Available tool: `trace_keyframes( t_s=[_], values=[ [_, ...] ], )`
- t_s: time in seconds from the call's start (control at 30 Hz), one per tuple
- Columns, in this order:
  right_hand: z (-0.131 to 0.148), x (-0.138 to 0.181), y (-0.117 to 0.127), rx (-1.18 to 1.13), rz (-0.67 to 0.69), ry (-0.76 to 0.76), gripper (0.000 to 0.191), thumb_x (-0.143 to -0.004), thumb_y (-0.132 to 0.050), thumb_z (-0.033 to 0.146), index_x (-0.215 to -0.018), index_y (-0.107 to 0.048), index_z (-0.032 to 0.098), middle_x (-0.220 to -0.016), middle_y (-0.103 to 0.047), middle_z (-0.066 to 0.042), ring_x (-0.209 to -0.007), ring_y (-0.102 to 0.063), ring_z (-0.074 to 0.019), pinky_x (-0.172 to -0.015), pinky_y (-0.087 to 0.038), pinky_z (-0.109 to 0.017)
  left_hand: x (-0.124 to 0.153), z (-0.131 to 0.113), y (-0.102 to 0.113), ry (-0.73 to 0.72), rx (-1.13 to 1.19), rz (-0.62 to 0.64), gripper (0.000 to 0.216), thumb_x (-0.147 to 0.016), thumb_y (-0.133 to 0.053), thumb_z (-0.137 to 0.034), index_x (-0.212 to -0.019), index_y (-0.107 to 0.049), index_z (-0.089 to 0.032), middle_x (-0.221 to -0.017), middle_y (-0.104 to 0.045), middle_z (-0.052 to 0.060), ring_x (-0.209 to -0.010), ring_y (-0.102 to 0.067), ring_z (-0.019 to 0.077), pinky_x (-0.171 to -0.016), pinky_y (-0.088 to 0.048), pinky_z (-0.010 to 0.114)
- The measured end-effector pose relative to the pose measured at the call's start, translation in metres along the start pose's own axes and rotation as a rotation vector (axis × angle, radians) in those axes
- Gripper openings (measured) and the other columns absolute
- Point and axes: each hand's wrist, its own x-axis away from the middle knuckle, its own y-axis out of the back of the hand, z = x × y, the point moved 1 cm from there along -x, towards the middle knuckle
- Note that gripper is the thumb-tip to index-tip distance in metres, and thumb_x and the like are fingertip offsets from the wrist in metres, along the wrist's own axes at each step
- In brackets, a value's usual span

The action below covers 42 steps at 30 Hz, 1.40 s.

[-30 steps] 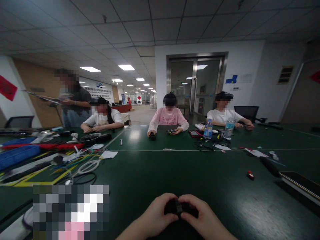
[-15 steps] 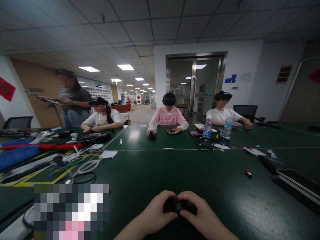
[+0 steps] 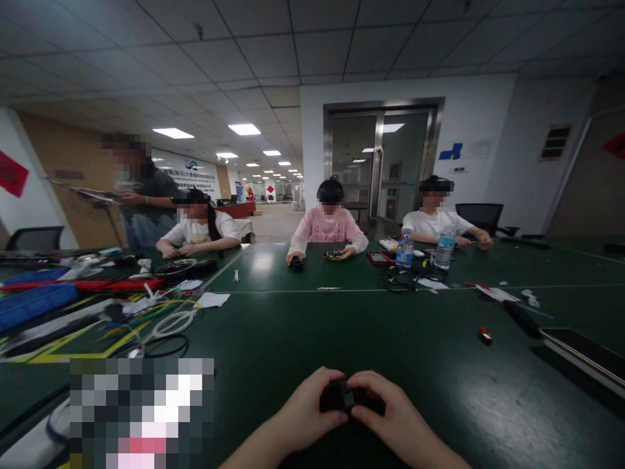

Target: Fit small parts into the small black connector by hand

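Observation:
Close to the table's near side, both of my hands grip one small black object (image 3: 347,395), dark and blocky with a greyish raised part in its middle. My left hand (image 3: 308,405) wraps its thumb and fingers around the left end. On the right end, my right hand (image 3: 385,407) does the same, its thumb tip pressed near the middle. The fingers cover much of the object, and its exact kind cannot be made out. Beneath it lies the dark green tabletop (image 3: 273,339).
Tangled cables (image 3: 173,326) and a blue tray (image 3: 36,306) lie left. To the right are a small red item (image 3: 485,335) and a phone-like slab (image 3: 586,355). Water bottles (image 3: 444,249) stand farther back. Several people sit across the table; another person (image 3: 146,189) stands at left.
The black object has tilted slightly between my fingers, its grey middle part now angled differently. My hands have risen a touch and keep hold of it.

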Motion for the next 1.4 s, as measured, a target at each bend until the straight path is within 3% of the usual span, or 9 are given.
trace_keyframes(
  t_s=[0.2, 1.4],
  values=[
    [0.000, 0.000, 0.000, 0.002, 0.000, -0.004, 0.030, -0.071, -0.061, 0.011, -0.098, -0.065, 0.025, -0.102, -0.065, -0.001, -0.097, -0.060, -0.0201, -0.084, -0.046, -0.030, 0.001, -0.004, 0.002, 0.008, -0.056, 0.008, 0.041, -0.071, -0.069, -0.016, -0.109, -0.056, -0.022, -0.106, -0.053, 0.003, -0.091, -0.053, 0.0173, -0.077, -0.043, 0.026],
    [-0.009, 0.000, -0.001, 0.026, 0.014, -0.018, 0.031, -0.074, -0.061, 0.015, -0.103, -0.063, 0.026, -0.104, -0.065, -0.001, -0.098, -0.060, -0.0200, -0.086, -0.047, -0.031, 0.003, -0.008, 0.003, 0.039, -0.033, 0.011, 0.043, -0.072, -0.065, -0.016, -0.113, -0.053, -0.021, -0.109, -0.058, 0.004, -0.099, -0.054, 0.0208, -0.086, -0.042, 0.030]
  ],
)
